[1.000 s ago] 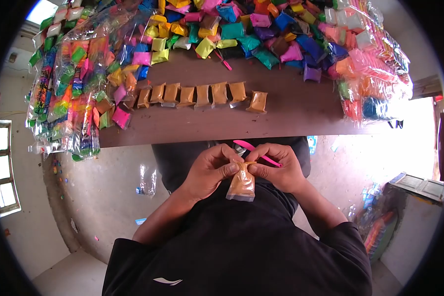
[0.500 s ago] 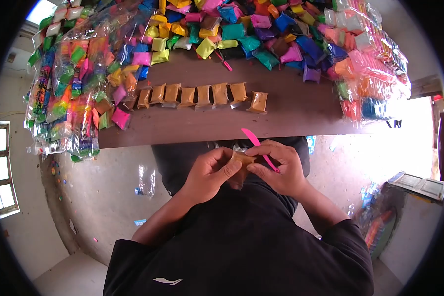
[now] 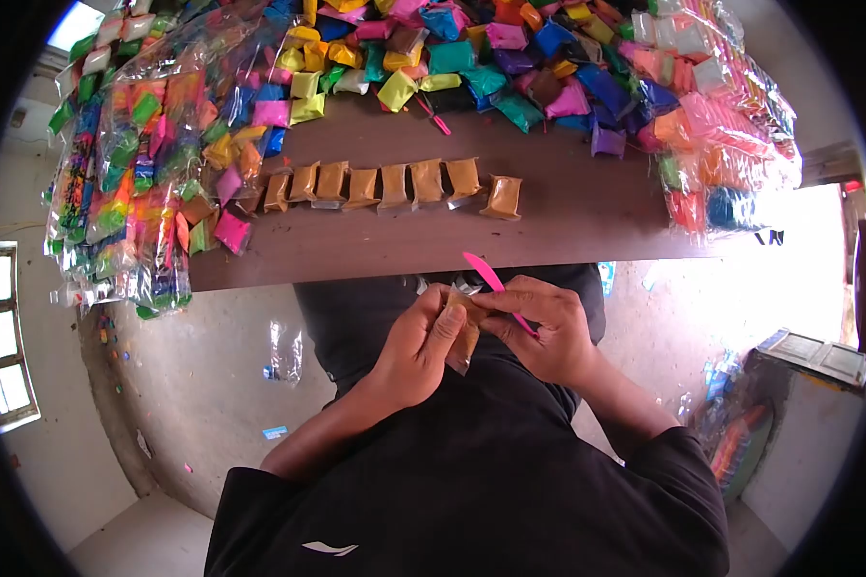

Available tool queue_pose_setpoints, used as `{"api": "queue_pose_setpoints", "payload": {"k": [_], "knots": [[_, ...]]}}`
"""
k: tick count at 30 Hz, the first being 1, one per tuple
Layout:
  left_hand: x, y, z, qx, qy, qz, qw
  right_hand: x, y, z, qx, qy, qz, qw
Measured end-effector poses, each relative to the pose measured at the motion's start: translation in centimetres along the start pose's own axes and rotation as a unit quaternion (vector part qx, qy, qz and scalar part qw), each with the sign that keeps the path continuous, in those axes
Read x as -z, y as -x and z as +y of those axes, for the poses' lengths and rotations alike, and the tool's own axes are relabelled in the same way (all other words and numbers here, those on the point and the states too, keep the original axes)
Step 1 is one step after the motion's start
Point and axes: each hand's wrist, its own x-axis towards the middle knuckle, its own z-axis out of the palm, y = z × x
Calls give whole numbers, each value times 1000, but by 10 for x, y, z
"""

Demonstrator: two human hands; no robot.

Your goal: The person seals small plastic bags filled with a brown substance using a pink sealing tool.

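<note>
Over my lap, just off the table's near edge, my left hand (image 3: 419,348) grips a brown packet (image 3: 465,341) in a clear wrapper, thumb pressed on its face. My right hand (image 3: 548,327) pinches the top right part of the same packet. A pink plastic knife (image 3: 489,276) is also held in my right hand, its blade pointing up and left past the fingers. On the table, beyond both hands, lies a row of several brown packets (image 3: 393,185), with one brown packet (image 3: 503,197) at its right end set slightly apart.
Colourful packets (image 3: 452,58) are heaped along the back of the brown table (image 3: 356,245). Clear bags of coloured packets (image 3: 135,173) stand at the left, and more bags (image 3: 722,125) at the right. Another pink tool (image 3: 437,117) lies before the heap.
The brown packet has turned more upright between my hands. My left thumb points more upward, and the pink knife has shifted slightly left.
</note>
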Motion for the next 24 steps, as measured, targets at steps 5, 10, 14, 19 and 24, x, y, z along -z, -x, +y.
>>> {"api": "queue_pose_setpoints", "payload": {"k": [5,10,14,19,24], "knots": [[-2,-1,-11,-12,-130,26,991,-4,2,3,12,23,36,999],[-9,-2,-15,4,-85,39,996,-8,3,9,64,62,81,993],[-6,-2,-15,39,68,-5,997,-10,7,17,81,76,72,991],[-5,-15,-18,-44,72,87,993,-13,12,7,-1,55,90,994],[-17,-20,-16,-77,118,152,978,-37,21,7,4,46,116,992]]}}
